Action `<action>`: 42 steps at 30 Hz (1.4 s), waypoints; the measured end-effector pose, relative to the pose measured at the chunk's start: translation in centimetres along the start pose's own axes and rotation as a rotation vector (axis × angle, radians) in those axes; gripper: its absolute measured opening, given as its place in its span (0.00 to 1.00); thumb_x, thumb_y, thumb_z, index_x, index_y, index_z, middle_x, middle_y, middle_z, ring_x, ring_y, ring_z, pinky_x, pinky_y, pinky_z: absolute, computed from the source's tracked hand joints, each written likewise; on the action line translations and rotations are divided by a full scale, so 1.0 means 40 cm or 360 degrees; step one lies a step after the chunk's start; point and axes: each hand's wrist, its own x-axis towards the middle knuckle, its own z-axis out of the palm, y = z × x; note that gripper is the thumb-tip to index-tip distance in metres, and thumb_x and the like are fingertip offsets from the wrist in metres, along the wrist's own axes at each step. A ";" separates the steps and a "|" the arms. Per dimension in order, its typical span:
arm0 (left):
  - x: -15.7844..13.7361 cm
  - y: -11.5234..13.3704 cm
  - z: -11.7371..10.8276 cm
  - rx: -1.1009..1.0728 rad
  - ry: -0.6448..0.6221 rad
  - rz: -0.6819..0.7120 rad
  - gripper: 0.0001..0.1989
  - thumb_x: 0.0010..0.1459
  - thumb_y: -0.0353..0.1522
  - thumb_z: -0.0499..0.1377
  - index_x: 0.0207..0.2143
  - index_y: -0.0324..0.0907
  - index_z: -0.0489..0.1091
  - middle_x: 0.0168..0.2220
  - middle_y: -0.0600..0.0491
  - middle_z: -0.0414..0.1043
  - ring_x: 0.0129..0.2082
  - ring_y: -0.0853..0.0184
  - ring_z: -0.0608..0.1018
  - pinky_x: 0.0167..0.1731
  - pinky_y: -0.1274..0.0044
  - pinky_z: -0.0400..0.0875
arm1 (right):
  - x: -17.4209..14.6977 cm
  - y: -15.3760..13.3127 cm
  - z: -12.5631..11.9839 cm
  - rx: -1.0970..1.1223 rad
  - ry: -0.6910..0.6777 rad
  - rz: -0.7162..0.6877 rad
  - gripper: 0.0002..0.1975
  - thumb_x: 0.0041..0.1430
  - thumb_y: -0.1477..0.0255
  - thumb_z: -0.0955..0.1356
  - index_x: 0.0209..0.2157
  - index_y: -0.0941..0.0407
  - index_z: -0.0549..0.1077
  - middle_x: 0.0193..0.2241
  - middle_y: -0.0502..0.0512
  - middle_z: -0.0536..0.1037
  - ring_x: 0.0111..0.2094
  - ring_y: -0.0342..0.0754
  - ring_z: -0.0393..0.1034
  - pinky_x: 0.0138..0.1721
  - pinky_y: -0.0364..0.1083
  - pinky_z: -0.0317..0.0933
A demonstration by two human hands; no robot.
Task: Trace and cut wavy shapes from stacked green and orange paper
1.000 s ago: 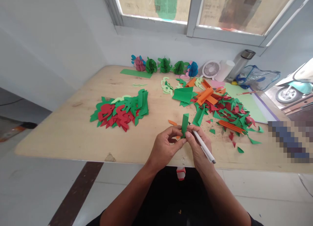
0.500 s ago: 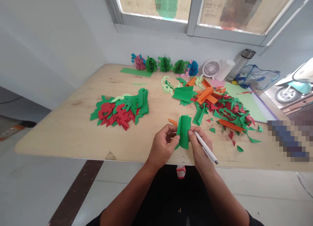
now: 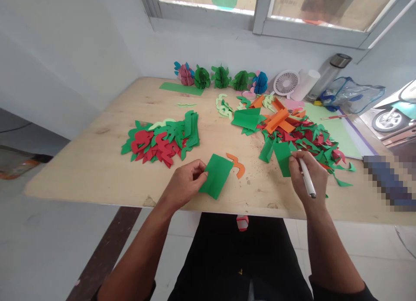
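Note:
My left hand pinches a green paper piece by its left edge, just above the front of the table. Farther right, my right hand grips a second green paper piece between thumb and finger. A white pen is also tucked in that hand, its dark tip pointing down toward me. Between the hands lies an orange wavy paper cutout. Beyond my right hand spreads a heap of red and green paper scraps, partly covered by the hand.
Red and green cutouts are piled at left. Folded orange strips and a folded green sheet lie right of centre. Along the wall stand paper honeycomb figures, a white fan, a bottle and a clear bag.
My hands have moved apart, each with a green paper piece that was held together before. The right hand went right toward the scraps. More of the orange cutout now shows.

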 end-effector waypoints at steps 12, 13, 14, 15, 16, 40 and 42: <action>-0.054 0.004 0.142 0.1167 0.0151 0.0750 0.08 0.58 0.24 0.52 0.34 0.41 0.70 0.32 0.47 0.73 0.33 0.57 0.73 0.32 0.70 0.66 | -0.033 -0.006 0.062 -0.0080 -0.0018 -0.0398 0.08 0.62 0.66 0.64 0.40 0.52 0.73 0.36 0.55 0.79 0.39 0.52 0.72 0.43 0.51 0.64; -0.060 0.000 0.144 0.1162 0.0167 0.0769 0.09 0.57 0.23 0.52 0.35 0.40 0.70 0.33 0.46 0.73 0.35 0.57 0.74 0.34 0.69 0.67 | -0.039 -0.025 0.073 -0.0020 -0.0127 -0.0457 0.08 0.62 0.67 0.64 0.39 0.52 0.73 0.36 0.55 0.79 0.39 0.52 0.73 0.42 0.49 0.64; -0.065 -0.003 0.144 0.1139 0.0178 0.0782 0.09 0.57 0.23 0.52 0.36 0.39 0.70 0.34 0.45 0.74 0.37 0.56 0.74 0.35 0.69 0.67 | -0.043 -0.045 0.086 0.0029 -0.0251 -0.0524 0.08 0.62 0.68 0.64 0.40 0.53 0.74 0.36 0.56 0.79 0.38 0.51 0.73 0.41 0.48 0.64; -0.071 -0.006 0.142 0.1101 0.0184 0.0788 0.09 0.58 0.24 0.52 0.37 0.39 0.71 0.35 0.45 0.74 0.38 0.56 0.74 0.36 0.68 0.67 | -0.045 -0.064 0.100 0.0057 -0.0392 -0.0594 0.08 0.62 0.69 0.64 0.40 0.53 0.74 0.36 0.56 0.79 0.38 0.51 0.73 0.40 0.48 0.64; -0.077 -0.009 0.138 0.1055 0.0182 0.0788 0.09 0.59 0.25 0.52 0.38 0.39 0.71 0.37 0.44 0.75 0.40 0.56 0.74 0.37 0.68 0.68 | -0.045 -0.081 0.113 0.0060 -0.0563 -0.0663 0.08 0.62 0.70 0.65 0.41 0.53 0.74 0.36 0.56 0.79 0.39 0.52 0.73 0.40 0.48 0.64; -0.101 -0.002 0.001 0.0431 -0.0509 0.0622 0.13 0.66 0.34 0.50 0.44 0.46 0.74 0.40 0.50 0.76 0.40 0.63 0.76 0.42 0.72 0.69 | -0.023 -0.148 0.178 -0.0544 -0.1108 -0.0628 0.12 0.61 0.79 0.64 0.45 0.56 0.71 0.40 0.62 0.79 0.42 0.55 0.72 0.37 0.47 0.58; -0.096 -0.009 -0.001 0.0588 -0.0557 0.0771 0.12 0.64 0.30 0.51 0.45 0.45 0.74 0.40 0.49 0.75 0.40 0.62 0.75 0.42 0.72 0.69 | -0.021 -0.150 0.180 -0.0542 -0.1132 -0.0601 0.11 0.61 0.79 0.64 0.45 0.56 0.71 0.40 0.61 0.79 0.40 0.54 0.73 0.35 0.47 0.57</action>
